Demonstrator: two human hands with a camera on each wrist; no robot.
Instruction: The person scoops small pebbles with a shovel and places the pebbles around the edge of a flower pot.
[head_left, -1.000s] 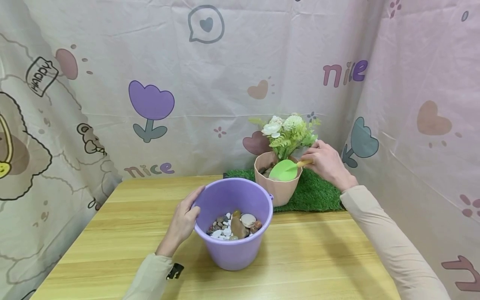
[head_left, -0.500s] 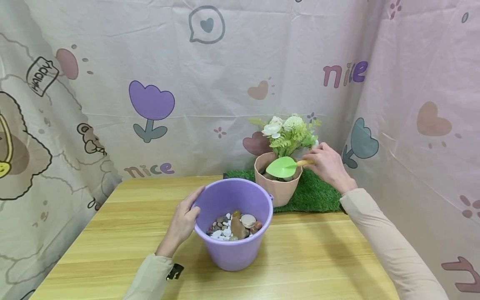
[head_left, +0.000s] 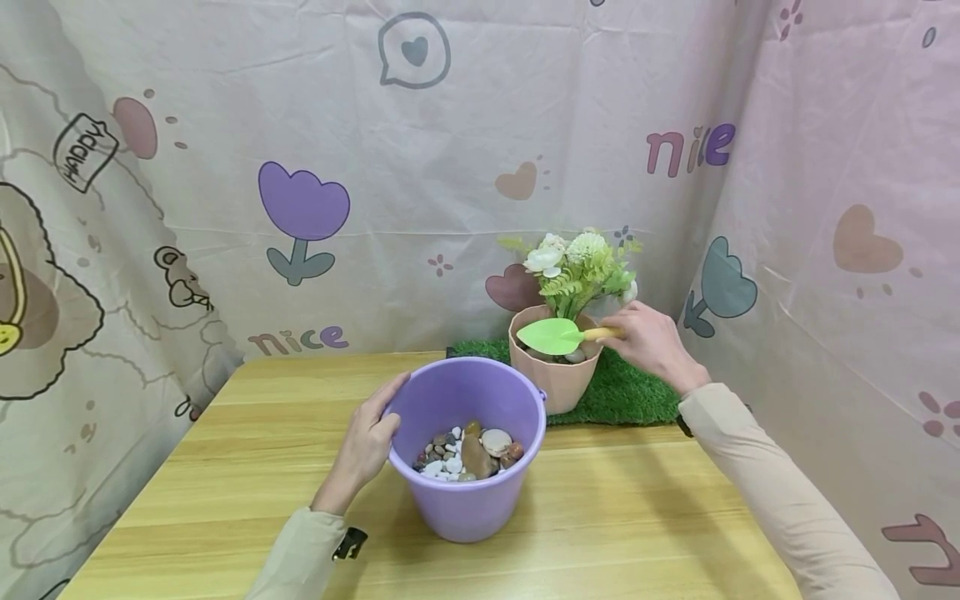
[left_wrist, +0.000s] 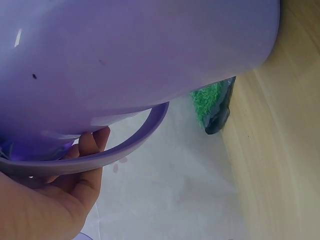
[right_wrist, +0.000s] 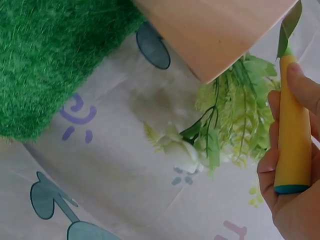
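Right fingers (right_wrist: 269,164) curled round trowel (head_left: 551,337); left fingers (left_wrist: 89,144) grip bucket (head_left: 468,510); backdrop (head_left: 435,175) reads "nice", "HAPPY".

Long, wrinkled beige fabric sleeves (head_left: 776,492) reach the wrists; a small, black, angular fitting (head_left: 350,544) juts by the left cuff (head_left: 321,525), a dark piece (head_left: 684,425) by the right.
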